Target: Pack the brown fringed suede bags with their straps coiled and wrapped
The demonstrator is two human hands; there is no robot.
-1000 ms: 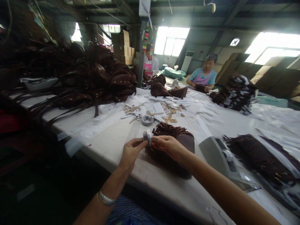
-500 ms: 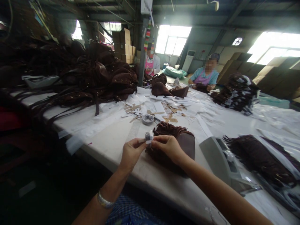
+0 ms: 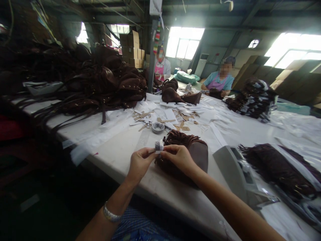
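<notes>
My left hand (image 3: 139, 163) and my right hand (image 3: 177, 156) meet over the near edge of a white table (image 3: 120, 150). Together they pinch a small grey-and-white wrapped piece (image 3: 158, 146) between their fingertips. It sits at the near end of a dark brown fringed bag (image 3: 190, 152), which lies on the table under my right hand. A small roll of tape (image 3: 157, 127) rests just beyond the bag.
A big heap of brown bags (image 3: 100, 87) fills the left of the table. Paper and card scraps (image 3: 173, 117) litter the middle. A grey device (image 3: 238, 170) and another fringed bag (image 3: 276, 170) lie right. Two people (image 3: 218, 82) work at the far end.
The wrapped piece has been folded down smaller between my fingertips. Both hands stay in nearly the same place over the bag.
</notes>
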